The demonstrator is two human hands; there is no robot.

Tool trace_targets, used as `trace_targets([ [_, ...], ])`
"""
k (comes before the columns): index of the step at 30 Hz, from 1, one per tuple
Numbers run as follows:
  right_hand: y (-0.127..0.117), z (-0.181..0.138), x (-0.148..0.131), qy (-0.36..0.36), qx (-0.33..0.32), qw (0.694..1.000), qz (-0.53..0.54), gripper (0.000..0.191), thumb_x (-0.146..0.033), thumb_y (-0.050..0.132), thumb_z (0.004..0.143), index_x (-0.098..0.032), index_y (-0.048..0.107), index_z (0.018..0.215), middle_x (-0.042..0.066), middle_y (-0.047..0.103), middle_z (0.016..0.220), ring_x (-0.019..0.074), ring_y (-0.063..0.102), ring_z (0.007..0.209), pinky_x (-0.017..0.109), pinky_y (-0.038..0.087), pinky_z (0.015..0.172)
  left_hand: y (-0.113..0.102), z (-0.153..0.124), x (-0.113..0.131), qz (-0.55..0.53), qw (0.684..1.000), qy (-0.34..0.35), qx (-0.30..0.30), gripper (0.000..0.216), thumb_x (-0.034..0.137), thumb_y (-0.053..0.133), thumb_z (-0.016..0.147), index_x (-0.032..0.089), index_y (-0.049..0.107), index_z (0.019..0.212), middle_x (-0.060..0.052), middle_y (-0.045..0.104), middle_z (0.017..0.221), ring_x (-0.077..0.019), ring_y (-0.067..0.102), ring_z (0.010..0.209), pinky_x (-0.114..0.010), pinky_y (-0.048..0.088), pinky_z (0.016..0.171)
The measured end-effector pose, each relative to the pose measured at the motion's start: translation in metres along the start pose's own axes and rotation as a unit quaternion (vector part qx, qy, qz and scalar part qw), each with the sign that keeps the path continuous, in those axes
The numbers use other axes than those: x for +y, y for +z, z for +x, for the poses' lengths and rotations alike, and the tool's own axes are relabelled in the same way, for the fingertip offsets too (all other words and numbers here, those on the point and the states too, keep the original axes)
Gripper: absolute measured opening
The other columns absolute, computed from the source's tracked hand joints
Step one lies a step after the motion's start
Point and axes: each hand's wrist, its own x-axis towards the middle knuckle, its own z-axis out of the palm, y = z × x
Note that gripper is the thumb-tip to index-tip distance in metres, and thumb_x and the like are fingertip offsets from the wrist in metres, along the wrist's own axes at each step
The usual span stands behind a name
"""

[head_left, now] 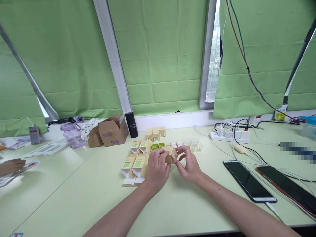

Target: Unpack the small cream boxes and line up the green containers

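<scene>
My left hand (pixel 156 168) grips a small tan cardboard box (pixel 171 154) from the left, fingers curled over it. On the box's right end my right hand (pixel 189 164) pinches with its fingertips. Both hands hold it just above the pale green table (pixel 74 194). Left of my hands lie several open tan boxes with green labels (pixel 133 164). Behind them sit a green contact-lens-type case (pixel 158 145) and three closed small boxes (pixel 155 133).
Small clear and pink cases (pixel 190 144) lie behind my right hand. Two phones (pixel 249 180) (pixel 286 187), a power strip (pixel 230 135) and cables fill the right. A brown carton (pixel 112 133), a black flask (pixel 131 124) and a purple bottle (pixel 71 135) stand back left. Another person's hand (pixel 11 165) is far left.
</scene>
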Motion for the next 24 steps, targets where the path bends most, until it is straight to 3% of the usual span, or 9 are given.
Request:
trace_targets([
  [12,-0.008,0.006,-0.006,0.066,0.003,0.994,0.085,0.020,-0.038,0.046,0.106,-0.027,0.043,0.122,0.008,0.069,0.109,0.0211,0.070,0.086,0.038,0.059,0.075,0.006,-0.005,-0.007,-0.094,0.989,-0.084,-0.072,0.057,0.009,0.061,0.088,0.024,0.044,0.140,-0.014,0.055,0.133,-0.0312,0.053,0.126,-0.053,0.050,0.105],
  [18,-0.009,0.011,-0.002,0.136,0.035,0.974,0.177,0.024,-0.048,0.048,0.105,-0.028,0.045,0.118,-0.002,0.064,0.079,0.0180,0.064,0.067,0.034,0.059,0.064,0.012,-0.010,-0.012,-0.151,0.980,-0.098,-0.089,0.053,0.014,0.058,0.094,0.025,0.039,0.142,-0.015,0.054,0.139,-0.0308,0.050,0.135,-0.055,0.047,0.111],
  [21,-0.009,0.014,0.001,0.152,0.060,0.971,0.175,0.025,-0.048,0.050,0.104,-0.027,0.046,0.118,0.003,0.068,0.098,0.0177,0.067,0.072,0.035,0.061,0.064,0.012,-0.009,-0.012,-0.173,0.973,-0.110,-0.104,0.045,0.014,0.056,0.095,0.026,0.042,0.137,-0.014,0.054,0.137,-0.0303,0.052,0.132,-0.055,0.047,0.110],
  [24,-0.012,0.016,0.003,0.105,0.089,0.985,0.106,0.021,-0.040,0.052,0.103,-0.026,0.051,0.119,0.010,0.066,0.120,0.0214,0.069,0.093,0.040,0.063,0.076,0.010,-0.006,-0.009,-0.184,0.966,-0.131,-0.125,0.039,0.010,0.054,0.094,0.025,0.046,0.129,-0.013,0.054,0.133,-0.0298,0.053,0.127,-0.054,0.049,0.107],
])
